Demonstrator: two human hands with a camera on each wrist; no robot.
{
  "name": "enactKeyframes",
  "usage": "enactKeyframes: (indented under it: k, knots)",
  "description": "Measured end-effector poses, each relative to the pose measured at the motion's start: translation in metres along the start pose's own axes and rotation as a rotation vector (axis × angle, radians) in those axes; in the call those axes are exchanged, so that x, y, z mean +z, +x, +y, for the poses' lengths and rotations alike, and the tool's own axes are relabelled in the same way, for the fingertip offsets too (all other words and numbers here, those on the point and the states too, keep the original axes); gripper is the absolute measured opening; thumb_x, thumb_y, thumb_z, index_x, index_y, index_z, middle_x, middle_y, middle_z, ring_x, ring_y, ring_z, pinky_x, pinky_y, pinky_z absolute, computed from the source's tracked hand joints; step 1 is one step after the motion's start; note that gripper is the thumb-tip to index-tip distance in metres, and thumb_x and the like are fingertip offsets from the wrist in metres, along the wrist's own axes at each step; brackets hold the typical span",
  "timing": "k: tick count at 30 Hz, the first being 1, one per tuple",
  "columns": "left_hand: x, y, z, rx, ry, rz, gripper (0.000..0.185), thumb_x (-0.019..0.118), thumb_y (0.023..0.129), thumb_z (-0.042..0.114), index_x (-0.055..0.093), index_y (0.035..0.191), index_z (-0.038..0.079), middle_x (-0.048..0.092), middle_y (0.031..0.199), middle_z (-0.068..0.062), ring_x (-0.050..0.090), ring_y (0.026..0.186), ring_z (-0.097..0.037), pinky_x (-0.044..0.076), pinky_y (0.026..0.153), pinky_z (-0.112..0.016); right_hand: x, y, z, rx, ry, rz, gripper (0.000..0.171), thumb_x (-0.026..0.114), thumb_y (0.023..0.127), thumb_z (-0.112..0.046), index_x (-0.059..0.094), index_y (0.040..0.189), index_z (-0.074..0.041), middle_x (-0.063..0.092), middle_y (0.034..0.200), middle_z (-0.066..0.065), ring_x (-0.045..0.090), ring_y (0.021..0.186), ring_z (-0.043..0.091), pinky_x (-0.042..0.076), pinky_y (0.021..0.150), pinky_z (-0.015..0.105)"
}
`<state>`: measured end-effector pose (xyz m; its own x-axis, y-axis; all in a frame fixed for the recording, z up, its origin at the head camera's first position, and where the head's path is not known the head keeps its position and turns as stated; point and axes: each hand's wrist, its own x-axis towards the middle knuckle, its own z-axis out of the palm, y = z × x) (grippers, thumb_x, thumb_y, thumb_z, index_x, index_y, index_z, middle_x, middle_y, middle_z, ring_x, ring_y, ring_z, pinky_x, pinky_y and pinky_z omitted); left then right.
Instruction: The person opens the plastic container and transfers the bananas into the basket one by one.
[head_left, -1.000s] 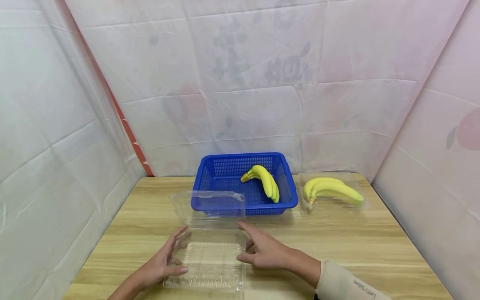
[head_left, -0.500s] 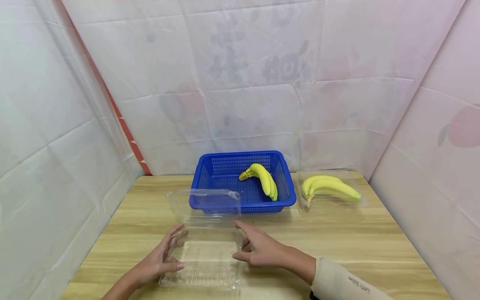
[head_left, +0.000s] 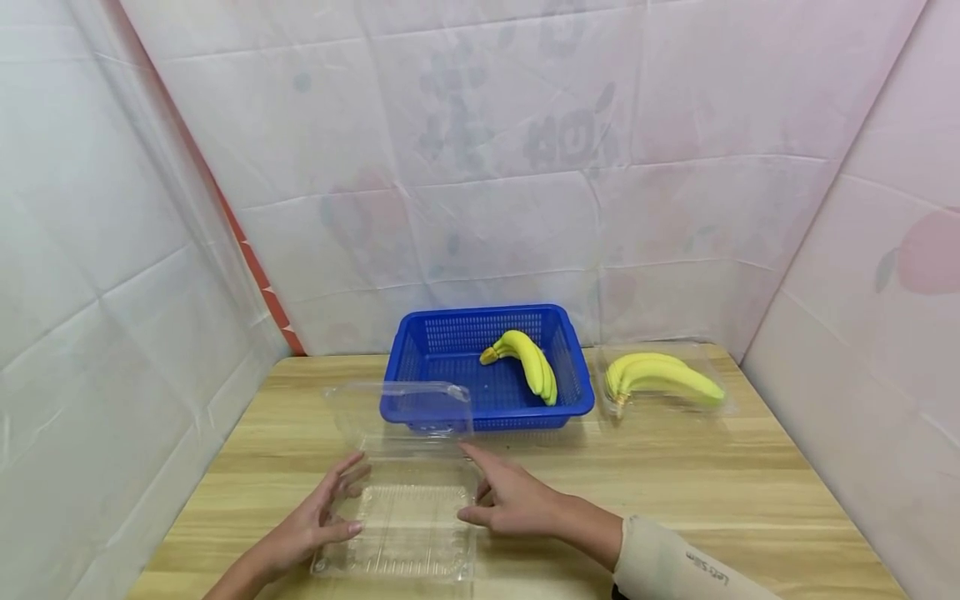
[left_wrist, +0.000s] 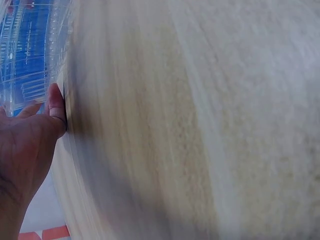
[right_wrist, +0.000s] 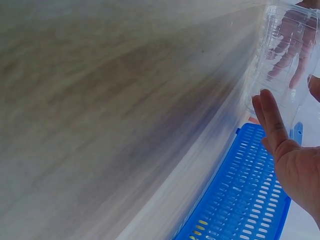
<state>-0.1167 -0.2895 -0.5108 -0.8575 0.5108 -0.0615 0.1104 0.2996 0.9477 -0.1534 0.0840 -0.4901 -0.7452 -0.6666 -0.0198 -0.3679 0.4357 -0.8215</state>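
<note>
A clear plastic clamshell box (head_left: 408,533) lies opened on the table, its lid (head_left: 352,421) raised at the far side in front of the blue basket. My left hand (head_left: 307,521) is at the box's left side, thumb over the near part and fingers reaching toward the hinge. On the right side, my right hand (head_left: 521,500) lies against the wall with its index finger extended toward the hinge and the thumb apart. The right wrist view shows straight fingers (right_wrist: 272,117) beside the clear wall. Some left fingers are hidden behind the plastic.
Behind the box stands a blue basket (head_left: 442,412) holding a bunch of bananas (head_left: 534,365). At the back right, another clear box (head_left: 705,358) contains bananas (head_left: 652,373). White printed sheets (head_left: 495,208) wall in the wooden table (head_left: 675,500) at the back and sides.
The clamshell box and both hands have shifted slightly to the left. The basket and the boxed bananas stay in place; the lid is still raised.
</note>
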Motion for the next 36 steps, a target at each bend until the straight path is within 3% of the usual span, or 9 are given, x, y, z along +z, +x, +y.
enactKeyframes:
  k: [4, 9, 12, 20, 28, 36]
  knots:
    - [-0.003, -0.003, -0.004, 0.027, -0.014, -0.004, 0.088, 0.061, 0.105, 0.004, 0.003, 0.171, 0.007, 0.014, 0.174, -0.035, 0.042, 0.140, 0.010, 0.052, 0.105, -0.028, 0.002, 0.000, -0.002, 0.001, 0.009, -0.010, 0.097, 0.080, 0.097, -0.033, 0.021, 0.172, -0.016, 0.039, 0.170, 0.021, 0.071, 0.102, 0.002, 0.060, 0.082, 0.018]
    - [-0.008, -0.005, -0.005, 0.021, -0.011, 0.003, 0.084, 0.059, 0.106, 0.005, 0.006, 0.171, 0.006, 0.033, 0.173, -0.005, 0.045, 0.140, 0.005, 0.054, 0.102, -0.026, 0.004, 0.004, -0.004, 0.011, 0.011, -0.023, 0.098, 0.080, 0.097, -0.036, 0.020, 0.172, -0.020, 0.038, 0.171, 0.019, 0.071, 0.104, 0.002, 0.060, 0.083, 0.019]
    - [-0.011, -0.007, -0.005, 0.015, -0.002, 0.014, 0.082, 0.059, 0.106, 0.005, 0.009, 0.171, 0.008, 0.037, 0.170, 0.006, 0.046, 0.140, 0.004, 0.053, 0.103, -0.025, 0.005, 0.006, -0.007, 0.016, 0.008, -0.025, 0.098, 0.080, 0.097, -0.037, 0.019, 0.172, -0.022, 0.038, 0.171, 0.018, 0.071, 0.104, 0.002, 0.060, 0.083, 0.018]
    - [-0.018, -0.011, -0.005, 0.019, 0.001, 0.031, 0.079, 0.057, 0.107, 0.006, 0.010, 0.170, 0.005, 0.041, 0.166, 0.016, 0.048, 0.138, 0.004, 0.054, 0.100, -0.026, 0.008, 0.014, -0.010, 0.010, -0.005, -0.021, 0.098, 0.080, 0.097, -0.037, 0.020, 0.172, -0.021, 0.043, 0.168, 0.017, 0.070, 0.102, -0.001, 0.059, 0.082, 0.018]
    - [-0.026, -0.015, -0.010, -0.035, 0.031, 0.065, 0.078, 0.058, 0.107, 0.007, 0.011, 0.170, 0.007, 0.038, 0.169, 0.000, 0.050, 0.136, 0.005, 0.056, 0.099, -0.027, 0.012, 0.025, -0.014, -0.017, -0.020, -0.029, 0.098, 0.080, 0.097, -0.035, 0.019, 0.172, -0.020, 0.040, 0.170, 0.017, 0.069, 0.101, -0.001, 0.059, 0.083, 0.018]
    - [-0.046, -0.025, -0.013, -0.014, 0.044, 0.059, 0.074, 0.053, 0.109, 0.006, 0.010, 0.169, 0.003, 0.044, 0.162, 0.019, 0.052, 0.135, 0.005, 0.059, 0.096, -0.031, 0.021, 0.043, -0.021, -0.043, -0.055, -0.033, 0.098, 0.080, 0.097, -0.035, 0.019, 0.172, -0.018, 0.044, 0.168, 0.017, 0.068, 0.099, -0.003, 0.058, 0.083, 0.016]
